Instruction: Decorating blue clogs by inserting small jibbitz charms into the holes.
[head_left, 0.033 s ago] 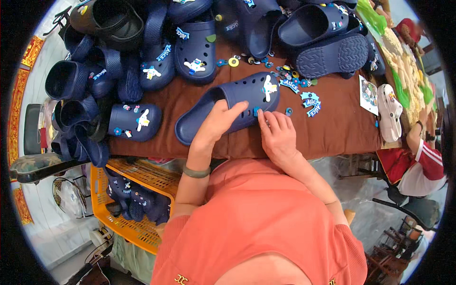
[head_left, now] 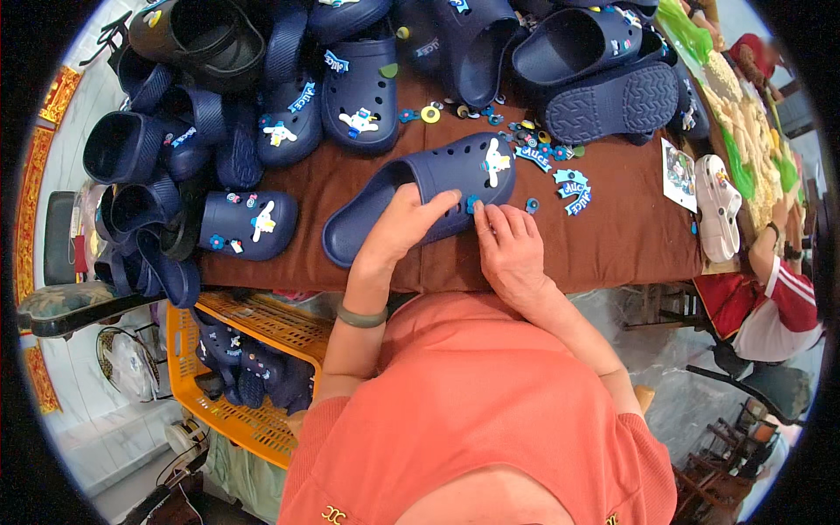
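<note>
Your left hand holds a navy clog, thumb along the upper's near side. Just right of that grip, your right hand touches a blue flower charm; beyond it, toward the toe, sits a white character charm. Left of the grip lies a decorated clog; below left, a yellow crate.

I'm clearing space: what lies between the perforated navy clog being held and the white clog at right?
Between the navy clog and white clog, the head view shows a small round blue charm, blue banner-shaped charms and a picture card.
</note>
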A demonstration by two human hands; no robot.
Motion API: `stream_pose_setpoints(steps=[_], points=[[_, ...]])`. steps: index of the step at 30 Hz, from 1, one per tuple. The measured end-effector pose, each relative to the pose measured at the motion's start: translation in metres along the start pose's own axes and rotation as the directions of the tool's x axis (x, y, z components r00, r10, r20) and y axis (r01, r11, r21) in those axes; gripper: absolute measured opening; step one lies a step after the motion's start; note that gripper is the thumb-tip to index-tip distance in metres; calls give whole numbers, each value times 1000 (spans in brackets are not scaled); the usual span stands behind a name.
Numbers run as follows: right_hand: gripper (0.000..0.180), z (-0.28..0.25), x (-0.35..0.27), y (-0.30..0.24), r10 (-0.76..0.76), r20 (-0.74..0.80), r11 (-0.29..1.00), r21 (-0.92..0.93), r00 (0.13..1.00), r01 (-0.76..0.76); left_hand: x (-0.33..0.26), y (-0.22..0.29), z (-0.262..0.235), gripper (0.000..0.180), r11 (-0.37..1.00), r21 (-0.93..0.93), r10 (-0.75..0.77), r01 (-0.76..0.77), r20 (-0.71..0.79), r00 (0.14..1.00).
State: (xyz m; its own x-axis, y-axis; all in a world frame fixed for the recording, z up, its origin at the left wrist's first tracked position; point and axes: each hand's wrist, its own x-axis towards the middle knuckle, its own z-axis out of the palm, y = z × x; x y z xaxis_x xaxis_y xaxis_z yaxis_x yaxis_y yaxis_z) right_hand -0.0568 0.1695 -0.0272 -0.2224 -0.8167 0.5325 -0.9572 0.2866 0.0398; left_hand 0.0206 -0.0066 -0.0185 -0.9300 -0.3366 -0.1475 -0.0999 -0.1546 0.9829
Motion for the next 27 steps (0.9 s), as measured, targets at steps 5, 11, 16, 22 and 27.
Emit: stream_pose_setpoints(steps=[5,11,16,22,27], points=[[44,-9,13,-3,-107,195,986,-108,975,130,-2,5,4,28,991,43,124,-124,6,992],[35,-16,32,1,-241,339,941,-148,909,305,4,1,6,32,968,219,140,-126,-49,989],[5,-8,27,45,156,-25,819,562,987,-115,3,2,6,29,992,45,122,-120,-48,991],[12,7,-16,82,362,117,762,534,925,-366,5,1,3,48,994,-103,-40,27,-130,991],[20,8,-15,60,200,139,848,470,970,-242,3,9,4,59,987,-144,-88,73,-103,991]])
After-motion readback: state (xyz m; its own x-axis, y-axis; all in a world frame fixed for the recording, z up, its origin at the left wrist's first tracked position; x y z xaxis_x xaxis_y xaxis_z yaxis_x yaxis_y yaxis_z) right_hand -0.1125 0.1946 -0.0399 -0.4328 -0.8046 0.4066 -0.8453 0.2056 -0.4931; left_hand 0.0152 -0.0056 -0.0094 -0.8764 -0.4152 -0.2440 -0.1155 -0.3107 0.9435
